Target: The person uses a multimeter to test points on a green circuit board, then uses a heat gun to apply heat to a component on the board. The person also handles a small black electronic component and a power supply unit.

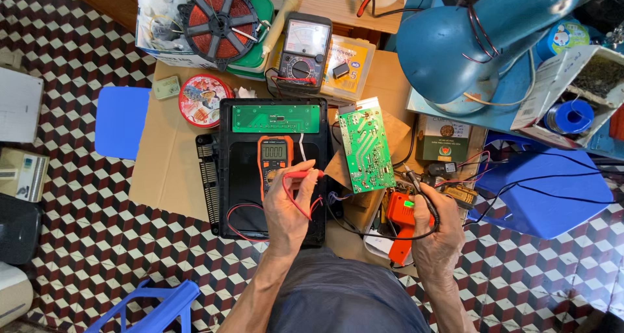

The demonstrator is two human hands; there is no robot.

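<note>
You work on cardboard [169, 157] over checkered floor tiles [78, 53]. Your left hand [289, 206] pinches the red probe [304, 174] beside the orange multimeter [274, 157]; right hand [439, 226] grips the black probe [419, 187], tip hard to make out

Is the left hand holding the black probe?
No, the left hand holds the red probe beside the orange multimeter; the black probe is in the right hand.
</note>
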